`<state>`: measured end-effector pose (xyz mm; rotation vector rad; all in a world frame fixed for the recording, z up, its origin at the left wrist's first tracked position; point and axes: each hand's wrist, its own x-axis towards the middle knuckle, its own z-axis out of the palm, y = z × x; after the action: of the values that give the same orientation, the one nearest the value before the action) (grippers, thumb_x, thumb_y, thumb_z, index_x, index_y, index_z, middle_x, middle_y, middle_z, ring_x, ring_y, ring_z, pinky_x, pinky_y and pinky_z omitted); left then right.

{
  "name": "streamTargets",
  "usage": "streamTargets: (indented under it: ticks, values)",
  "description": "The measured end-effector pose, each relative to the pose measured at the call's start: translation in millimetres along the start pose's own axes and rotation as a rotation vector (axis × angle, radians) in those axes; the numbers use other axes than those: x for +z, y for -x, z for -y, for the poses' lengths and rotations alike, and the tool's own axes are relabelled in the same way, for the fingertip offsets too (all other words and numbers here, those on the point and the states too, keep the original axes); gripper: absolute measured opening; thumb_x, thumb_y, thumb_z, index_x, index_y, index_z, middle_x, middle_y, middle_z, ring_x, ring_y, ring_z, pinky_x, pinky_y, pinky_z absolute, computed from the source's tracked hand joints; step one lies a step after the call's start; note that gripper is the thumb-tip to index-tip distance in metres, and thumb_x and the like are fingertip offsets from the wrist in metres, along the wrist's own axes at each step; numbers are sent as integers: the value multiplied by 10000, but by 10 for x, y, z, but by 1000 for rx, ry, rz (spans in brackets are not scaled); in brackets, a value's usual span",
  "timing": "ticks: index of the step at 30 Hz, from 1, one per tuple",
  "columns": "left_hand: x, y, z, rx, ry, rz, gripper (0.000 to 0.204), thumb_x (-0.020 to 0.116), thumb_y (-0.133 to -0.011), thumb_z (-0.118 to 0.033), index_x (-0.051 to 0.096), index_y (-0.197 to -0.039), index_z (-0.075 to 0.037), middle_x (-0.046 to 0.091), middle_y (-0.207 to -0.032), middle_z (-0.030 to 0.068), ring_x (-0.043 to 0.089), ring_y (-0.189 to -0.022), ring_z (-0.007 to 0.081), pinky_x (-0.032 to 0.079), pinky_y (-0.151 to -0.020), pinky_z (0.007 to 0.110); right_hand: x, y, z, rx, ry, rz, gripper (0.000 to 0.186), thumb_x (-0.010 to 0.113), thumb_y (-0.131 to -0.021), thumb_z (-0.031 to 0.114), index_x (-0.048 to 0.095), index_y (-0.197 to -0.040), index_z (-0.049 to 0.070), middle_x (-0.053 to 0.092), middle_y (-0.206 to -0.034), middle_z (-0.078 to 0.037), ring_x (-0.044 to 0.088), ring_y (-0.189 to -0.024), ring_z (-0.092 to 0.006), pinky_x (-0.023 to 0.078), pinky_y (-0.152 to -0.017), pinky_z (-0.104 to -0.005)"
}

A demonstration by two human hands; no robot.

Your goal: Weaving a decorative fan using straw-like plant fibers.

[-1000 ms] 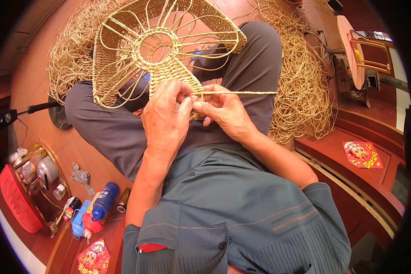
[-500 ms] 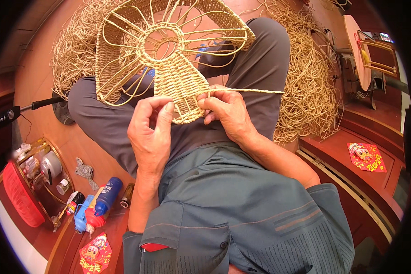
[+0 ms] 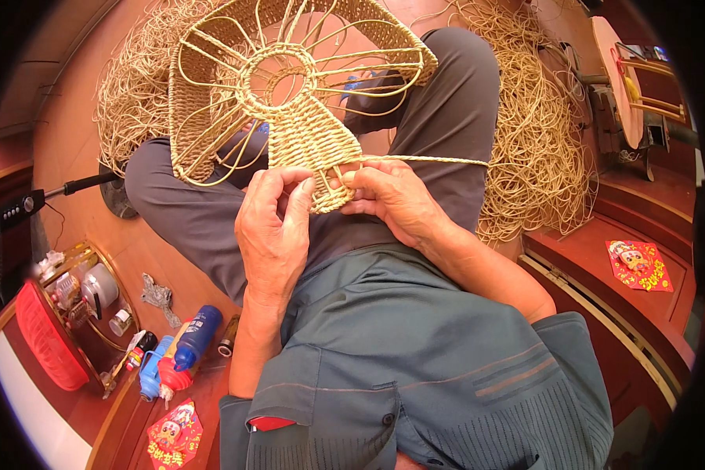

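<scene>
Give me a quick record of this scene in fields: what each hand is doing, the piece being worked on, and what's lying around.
Left hand: grips the lower woven edge of the wire frame
Right hand: pinches the cord strand at the weave
Frame: fan-shaped, partly woven, resting on the lap
Loose cord: piled on the floor, both sides
Lower left: blue bottle, red basket

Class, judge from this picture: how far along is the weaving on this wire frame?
Done: a woven wedge, the wrapped centre ring and a band along the wire frame rim. In hand: left hand steadies the wedge's lower edge while right hand pulls the cord taut. Left: most spokes are bare; loose cord pile waits.
</scene>
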<state>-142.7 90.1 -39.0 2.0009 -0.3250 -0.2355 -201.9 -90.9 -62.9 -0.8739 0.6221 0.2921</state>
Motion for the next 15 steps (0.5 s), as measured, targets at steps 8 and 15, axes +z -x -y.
streamTargets:
  ticks: [8,15]
  values:
    - [-4,0,4,-89,35,17,85,726,-994,-59,723,-1065,-12,661,-910,23,617,-782,98,514,-716,263,-199,-142,-86,71,-110,123,314,673,-999,130,670,-1274,-21,749,-1173,-98,726,-1072,-185,590,-995,-395]
    - [96,-8,-140,50,-197,54,121,766,-907,-75,714,-1011,-45,664,-947,104,670,-851,265,530,-765,384,-313,-222,-123,100,-156,228,297,672,-998,152,676,-1254,0,740,-1191,-87,714,-1092,-183,568,-1002,-387]
